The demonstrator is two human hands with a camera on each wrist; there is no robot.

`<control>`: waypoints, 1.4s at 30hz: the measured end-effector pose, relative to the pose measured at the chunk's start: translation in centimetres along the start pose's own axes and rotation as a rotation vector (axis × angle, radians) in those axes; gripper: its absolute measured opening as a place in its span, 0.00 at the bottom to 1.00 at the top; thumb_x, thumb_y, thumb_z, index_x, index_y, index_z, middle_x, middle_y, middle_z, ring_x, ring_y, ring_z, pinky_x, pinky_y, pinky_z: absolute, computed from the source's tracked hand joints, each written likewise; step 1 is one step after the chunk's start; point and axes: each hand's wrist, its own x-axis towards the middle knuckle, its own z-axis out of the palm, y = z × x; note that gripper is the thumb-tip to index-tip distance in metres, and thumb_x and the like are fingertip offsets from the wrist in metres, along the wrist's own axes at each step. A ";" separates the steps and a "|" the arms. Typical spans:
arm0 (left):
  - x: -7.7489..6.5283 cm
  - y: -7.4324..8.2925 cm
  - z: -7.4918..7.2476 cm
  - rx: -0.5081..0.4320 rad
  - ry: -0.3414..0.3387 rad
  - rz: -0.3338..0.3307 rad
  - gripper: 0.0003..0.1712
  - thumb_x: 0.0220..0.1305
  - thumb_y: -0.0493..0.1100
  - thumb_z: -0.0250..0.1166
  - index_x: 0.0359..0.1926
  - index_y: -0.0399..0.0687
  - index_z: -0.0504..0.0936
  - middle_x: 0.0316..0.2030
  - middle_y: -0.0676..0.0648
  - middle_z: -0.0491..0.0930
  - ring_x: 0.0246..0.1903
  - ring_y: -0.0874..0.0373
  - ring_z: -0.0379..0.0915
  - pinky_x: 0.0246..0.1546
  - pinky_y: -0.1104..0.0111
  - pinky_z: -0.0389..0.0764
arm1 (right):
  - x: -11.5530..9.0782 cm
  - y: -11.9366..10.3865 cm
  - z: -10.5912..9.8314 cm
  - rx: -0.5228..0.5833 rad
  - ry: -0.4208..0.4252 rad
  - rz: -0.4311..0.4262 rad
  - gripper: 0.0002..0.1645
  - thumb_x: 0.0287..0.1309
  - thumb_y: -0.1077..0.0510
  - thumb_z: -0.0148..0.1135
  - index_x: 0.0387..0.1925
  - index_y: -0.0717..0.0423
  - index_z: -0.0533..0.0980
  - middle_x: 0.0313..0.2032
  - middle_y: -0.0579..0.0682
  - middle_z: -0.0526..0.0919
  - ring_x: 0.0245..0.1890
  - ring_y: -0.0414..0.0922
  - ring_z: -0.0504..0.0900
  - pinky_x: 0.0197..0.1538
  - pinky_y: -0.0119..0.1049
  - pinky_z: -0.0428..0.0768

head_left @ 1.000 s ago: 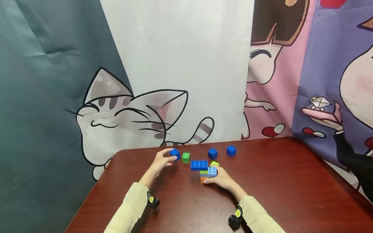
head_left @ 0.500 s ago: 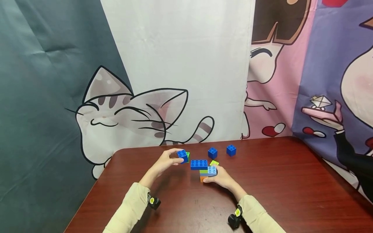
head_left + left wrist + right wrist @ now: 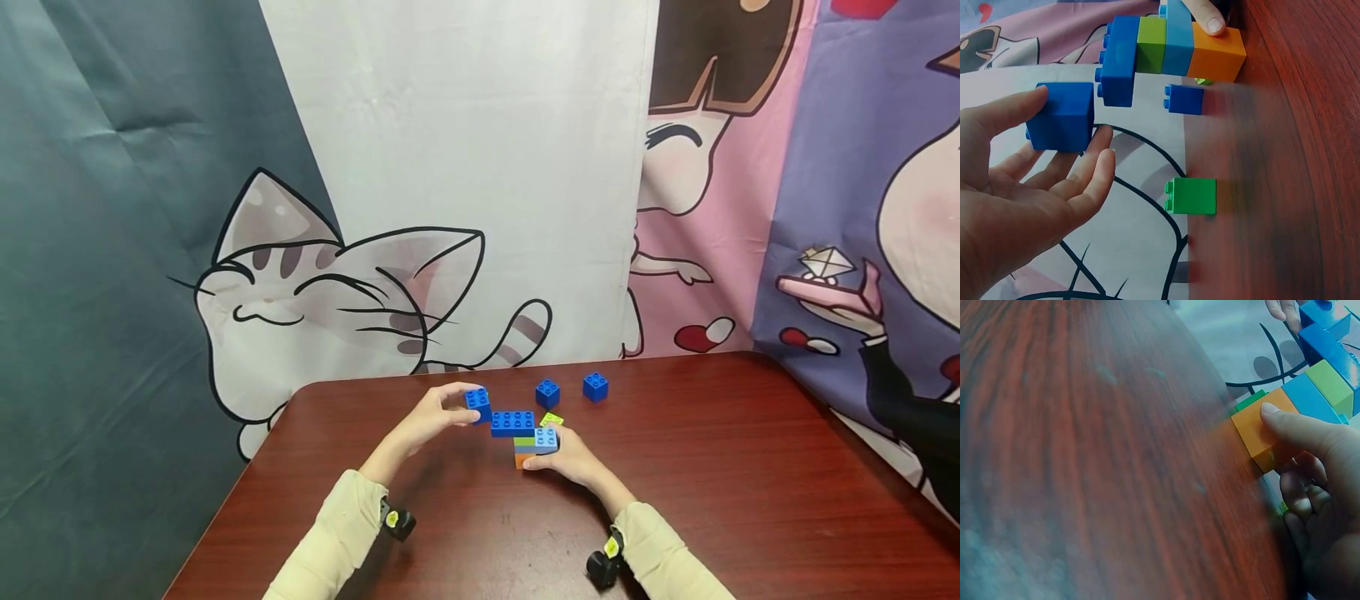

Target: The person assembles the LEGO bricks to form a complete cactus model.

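Observation:
My left hand (image 3: 433, 419) pinches a small square blue brick (image 3: 477, 405) between thumb and fingers. That brick is held up beside the left end of a long blue brick (image 3: 513, 424), which tops a stack. Below it in the stack come a lime green brick (image 3: 1152, 44), a light blue brick (image 3: 547, 439) jutting out to the right, and an orange brick (image 3: 1217, 53) at the bottom. My right hand (image 3: 576, 458) grips the stack from the right, its thumb on the orange brick. Its other fingers are partly hidden behind the stack in the head view.
Two square blue bricks (image 3: 547, 394) stand near the back edge of the brown table (image 3: 480, 542). A lime brick (image 3: 552, 420) lies just behind the stack. A green brick (image 3: 1194, 196) stands on the table, mostly hidden in the head view. A printed curtain hangs behind.
My left hand has carried the small blue brick rightward, past the front of the green brick, to the stack's left side. The right hand and the stack have stayed in place.

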 end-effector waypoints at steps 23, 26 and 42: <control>0.5 0.4 0.6 0.020 -0.131 0.048 0.28 0.67 0.44 0.61 0.67 0.46 0.70 0.57 0.38 0.77 0.48 0.56 0.77 0.59 0.51 0.77 | 0.0 0.0 0.0 -0.011 0.004 -0.002 0.32 0.47 0.51 0.77 0.50 0.62 0.74 0.44 0.54 0.85 0.42 0.44 0.82 0.50 0.38 0.80; 0.6 0.4 0.7 0.028 -0.137 0.051 0.28 0.68 0.44 0.61 0.67 0.45 0.69 0.59 0.38 0.76 0.51 0.55 0.77 0.58 0.55 0.79 | 0.0 0.1 -0.1 -0.009 -0.006 -0.016 0.33 0.46 0.52 0.77 0.50 0.63 0.74 0.44 0.55 0.85 0.42 0.44 0.82 0.49 0.37 0.80; 0.7 -0.2 1.3 0.017 -0.130 0.053 0.27 0.67 0.43 0.62 0.65 0.45 0.69 0.57 0.37 0.76 0.51 0.54 0.76 0.57 0.52 0.79 | -0.1 -0.1 -0.3 -0.007 -0.026 -0.048 0.33 0.47 0.53 0.76 0.51 0.65 0.73 0.45 0.57 0.85 0.42 0.43 0.82 0.49 0.35 0.79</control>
